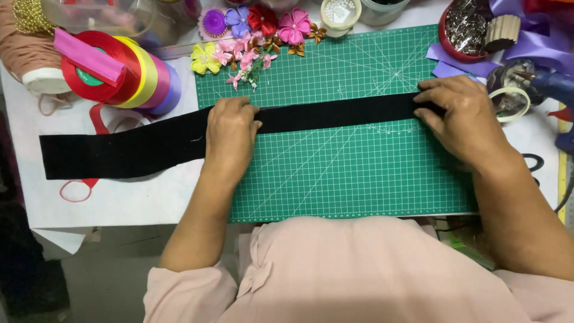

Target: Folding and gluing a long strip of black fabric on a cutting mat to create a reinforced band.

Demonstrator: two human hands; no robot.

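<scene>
While a long black strip of felt-like fabric (pixel 335 116) runs from the left part of the white paper-covered tabletop (pixel 119 203) across the upper half of the green gridded cutting mat (pixel 359 173), both hands press down on it. Under the left hand (pixel 230 128), the strip lies where it crosses the mat's left edge; its fingers (pixel 239 104) are close together and flat, palm down, covering the full width of the fabric rather than gripping it. Over at the mat's right edge, the right hand (pixel 457 113) rests on the strip's other end, fingers (pixel 427 98) slightly curled and nearly together, their tips touching the black cloth; whether they pinch the end cannot be told.

Beyond the strip, a cluster of small fabric flowers in yellow, pink, purple and red (pixel 251 39) sits at the mat's top left corner. A stack of ribbon spools in red, yellow, pink and violet (pixel 119 72) stands just above the strip's left part. A blue glue gun (pixel 550 84) lies near the right hand.
</scene>
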